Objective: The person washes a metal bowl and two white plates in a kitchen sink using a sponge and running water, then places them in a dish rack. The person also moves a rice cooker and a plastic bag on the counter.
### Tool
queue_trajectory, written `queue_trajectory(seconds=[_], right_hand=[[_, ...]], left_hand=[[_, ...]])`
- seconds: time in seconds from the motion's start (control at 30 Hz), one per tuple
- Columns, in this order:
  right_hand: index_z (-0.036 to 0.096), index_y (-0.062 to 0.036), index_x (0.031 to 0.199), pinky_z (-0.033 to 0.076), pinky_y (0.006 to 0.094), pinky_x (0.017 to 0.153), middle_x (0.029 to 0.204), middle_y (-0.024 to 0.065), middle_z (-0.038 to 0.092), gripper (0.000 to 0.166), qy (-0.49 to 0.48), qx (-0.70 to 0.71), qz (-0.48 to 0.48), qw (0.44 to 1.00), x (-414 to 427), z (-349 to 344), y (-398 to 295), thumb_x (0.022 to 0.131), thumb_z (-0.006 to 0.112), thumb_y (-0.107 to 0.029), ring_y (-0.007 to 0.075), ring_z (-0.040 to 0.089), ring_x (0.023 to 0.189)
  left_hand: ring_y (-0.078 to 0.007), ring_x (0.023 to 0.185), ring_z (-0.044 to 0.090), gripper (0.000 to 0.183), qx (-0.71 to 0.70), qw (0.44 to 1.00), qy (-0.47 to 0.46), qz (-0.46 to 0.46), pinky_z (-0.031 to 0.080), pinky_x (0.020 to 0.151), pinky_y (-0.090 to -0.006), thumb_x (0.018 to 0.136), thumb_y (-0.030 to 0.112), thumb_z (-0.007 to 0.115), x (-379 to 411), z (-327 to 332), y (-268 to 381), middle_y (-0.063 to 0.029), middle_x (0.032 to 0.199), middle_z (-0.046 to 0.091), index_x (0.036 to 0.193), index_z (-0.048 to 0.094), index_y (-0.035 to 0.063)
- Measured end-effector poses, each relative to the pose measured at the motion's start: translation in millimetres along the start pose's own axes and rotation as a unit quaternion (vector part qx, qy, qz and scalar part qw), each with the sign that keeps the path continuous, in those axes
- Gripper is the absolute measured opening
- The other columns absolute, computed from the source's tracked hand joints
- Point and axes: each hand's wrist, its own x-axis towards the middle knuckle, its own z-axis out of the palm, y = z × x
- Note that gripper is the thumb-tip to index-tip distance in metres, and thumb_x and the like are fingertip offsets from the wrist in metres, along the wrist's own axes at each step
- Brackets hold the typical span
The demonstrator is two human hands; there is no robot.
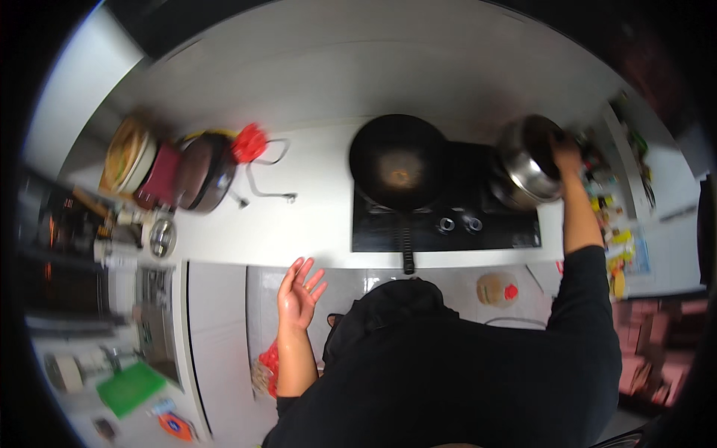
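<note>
My left hand point(299, 294) is held palm up at the front edge of the white counter, fingers apart, with nothing in it and a ring on one finger. At the right end of the black gas stove point(493, 232) stands a stainless steel pot point(524, 168). My right hand point(566, 154) reaches to its far right side; blur hides whether the fingers grip anything. A black wok point(400, 162) sits on the left burner, its ribbed handle pointing towards me over the counter's edge. Two control knobs show on the stove's front.
An electric appliance point(204, 171) and its cord lie left, beside a red plastic bag point(250, 143) and a bowl point(137, 162). Seasoning bottles point(608, 204) crowd the right. A capped plastic jug point(496, 290) is on the floor. A green cutting board point(131, 388) lies lower left.
</note>
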Motion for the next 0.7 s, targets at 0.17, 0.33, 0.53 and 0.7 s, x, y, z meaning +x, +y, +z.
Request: queue_trajectory(seconds=[0.17,0.33,0.53,0.7], right_hand=[[0.048,-0.0368,0.155,0.056,0.052,0.098,0.139,0.0255,0.057,0.069,0.057,-0.218,-0.197,0.954,42,64,119,0.092,0.053,-0.007,0.0444,0.063,0.12],[0.046,-0.0101,0.157,0.039,0.0564,0.117,0.148,0.024,0.057,0.093,-0.023,-0.128,0.297,0.946,40,17,51,0.095,0.044,-0.079,0.0494,0.055,0.133],[0.072,0.001,0.124,0.054,0.0462,0.099,0.12,0.0207,0.073,0.048,0.271,0.095,-0.023,0.958,-10,-56,-160,0.099,0.063,-0.04,0.0391,0.07,0.112],[0.078,-0.0077,0.106,0.057,0.0342,0.088,0.103,0.01,0.077,0.019,-0.223,0.44,-0.109,0.863,-204,-106,-529,0.096,0.072,-0.024,0.0196,0.072,0.092]], left_hand=[[-0.0348,0.127,0.062,0.046,-0.017,0.999,-0.043,0.012,0.053,0.102,-0.0521,0.107,0.04,0.055,3,-58,38,-0.0107,0.151,0.056,0.144,0.053,0.0128],[-0.0348,0.129,0.06,0.05,0.005,0.998,0.01,0.054,0.05,0.105,-0.0507,0.108,0.039,0.053,-14,-133,87,-0.0123,0.154,0.052,0.148,0.049,0.0099],[-0.0325,0.135,0.053,0.048,-0.044,0.994,0.072,0.073,0.048,0.107,-0.0512,0.108,0.04,0.054,-27,-225,96,-0.0107,0.153,0.051,0.147,0.051,0.0109],[-0.0278,0.137,0.045,0.045,-0.045,0.983,0.166,0.065,0.045,0.108,-0.0507,0.107,0.041,0.056,-22,-275,103,-0.0058,0.149,0.052,0.144,0.054,0.0139]])
